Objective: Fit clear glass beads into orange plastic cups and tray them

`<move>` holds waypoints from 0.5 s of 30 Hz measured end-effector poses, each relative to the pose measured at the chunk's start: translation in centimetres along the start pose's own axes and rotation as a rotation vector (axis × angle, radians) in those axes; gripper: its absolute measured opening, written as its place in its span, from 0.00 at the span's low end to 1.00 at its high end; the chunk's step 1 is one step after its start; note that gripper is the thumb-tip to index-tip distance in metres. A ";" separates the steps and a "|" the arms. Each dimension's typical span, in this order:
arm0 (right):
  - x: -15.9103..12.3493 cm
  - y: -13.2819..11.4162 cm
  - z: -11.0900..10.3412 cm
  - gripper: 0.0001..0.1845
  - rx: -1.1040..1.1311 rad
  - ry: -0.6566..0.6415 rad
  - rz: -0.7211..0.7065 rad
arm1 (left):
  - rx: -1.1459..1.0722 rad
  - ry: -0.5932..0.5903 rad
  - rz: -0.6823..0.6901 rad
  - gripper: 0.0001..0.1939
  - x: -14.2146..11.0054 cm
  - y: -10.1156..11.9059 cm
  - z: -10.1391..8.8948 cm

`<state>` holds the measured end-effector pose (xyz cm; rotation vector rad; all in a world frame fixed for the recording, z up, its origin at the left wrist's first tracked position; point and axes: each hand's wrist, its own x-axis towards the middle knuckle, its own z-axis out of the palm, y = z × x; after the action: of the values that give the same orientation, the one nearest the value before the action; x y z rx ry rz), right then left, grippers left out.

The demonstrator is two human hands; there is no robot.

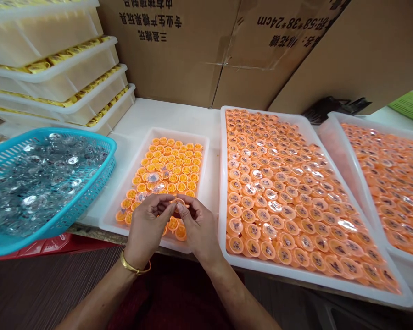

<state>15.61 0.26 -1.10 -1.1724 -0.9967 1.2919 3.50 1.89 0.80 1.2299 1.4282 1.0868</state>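
My left hand (147, 225) and my right hand (200, 225) meet over the front of a small white tray (113, 208). Fingertips and thumbs of both hands are closed on a small orange cup (177, 200), which they partly hide. The tray beneath holds rows of open orange cups (176, 170) with yellow pieces inside. A few clear round lids (153, 177) lie loose on top of these cups. To the left, a blue basket (110, 153) is heaped with clear plastic lids (51, 176).
Right of my hands stands a large white tray (223, 183) full of lidded orange cups (282, 188), with another filled tray (358, 176) beyond. Stacked white bins (89, 87) with yellow packets rise at back left. Cardboard boxes (179, 68) line the back.
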 end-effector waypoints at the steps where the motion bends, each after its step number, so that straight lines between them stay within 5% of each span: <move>1: 0.0 -0.1 0.0 0.16 0.016 0.010 0.005 | -0.050 -0.034 -0.042 0.17 0.1 0.1 0.0; 5: 0.1 -0.4 -0.1 0.17 0.048 0.065 0.031 | -0.078 -0.201 -0.112 0.20 0.4 0.5 0.0; 9: 0.0 -1.1 -0.4 0.18 0.015 0.096 -0.008 | -0.003 -0.220 -0.073 0.15 0.5 0.9 -0.2; 15: -0.7 -2.5 -0.5 0.20 0.024 -0.012 -0.022 | 0.070 -0.379 0.017 0.14 0.5 1.9 -1.2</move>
<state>16.45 -0.26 1.36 -1.1337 -0.9978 1.2921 2.62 2.54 2.83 1.4133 1.1727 0.7681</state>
